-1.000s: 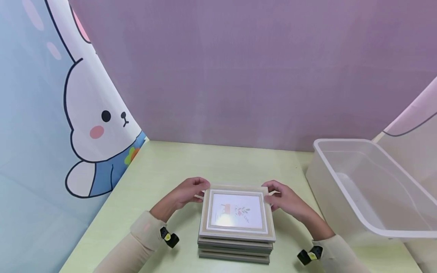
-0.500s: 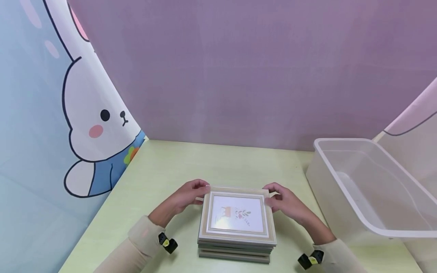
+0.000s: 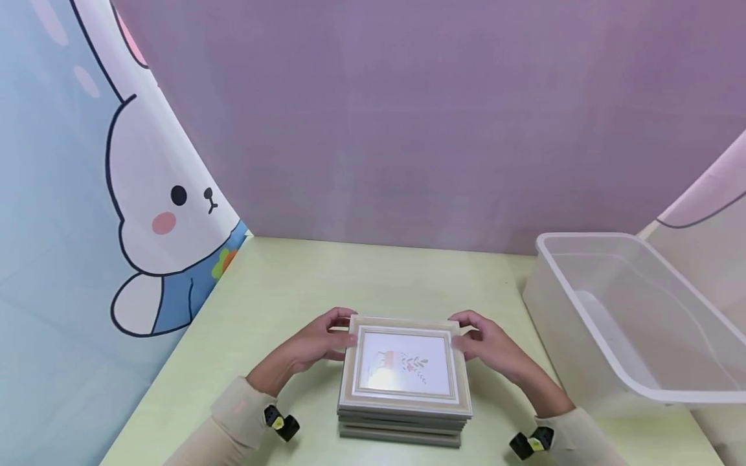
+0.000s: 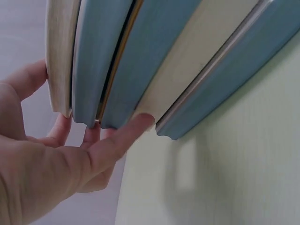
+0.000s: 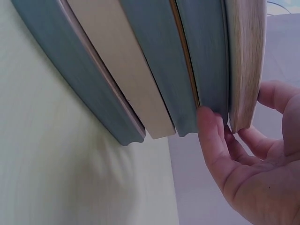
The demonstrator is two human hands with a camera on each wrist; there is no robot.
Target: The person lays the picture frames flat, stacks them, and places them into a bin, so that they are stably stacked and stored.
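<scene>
A stack of several picture frames stands on the table, the top frame point(image 3: 405, 366) cream-coloured with a pale plant print under glossy glazing. My left hand point(image 3: 319, 340) curls round the far left corner of the stack, thumb against the top frame's side. At the far right corner my right hand point(image 3: 486, 340) holds the stack likewise, thumb at the top frame's edge. The left wrist view shows blue and cream frames in layers, with a left fingertip touching a lower cream frame point(image 4: 187, 61). In the right wrist view, the bottom blue frame point(image 5: 79, 70) lies beyond the fingers.
A translucent white plastic bin point(image 3: 583, 336) stands at the right of the pale green table point(image 3: 373, 272). Behind is a purple backdrop point(image 3: 408, 129), and on the left hangs a blue cloth with a rabbit print point(image 3: 163, 168).
My left thumb has moved from the top frame's far left corner down along its left side. The upper frames have shifted slightly on the stack. The right hand stays nearly in place.
</scene>
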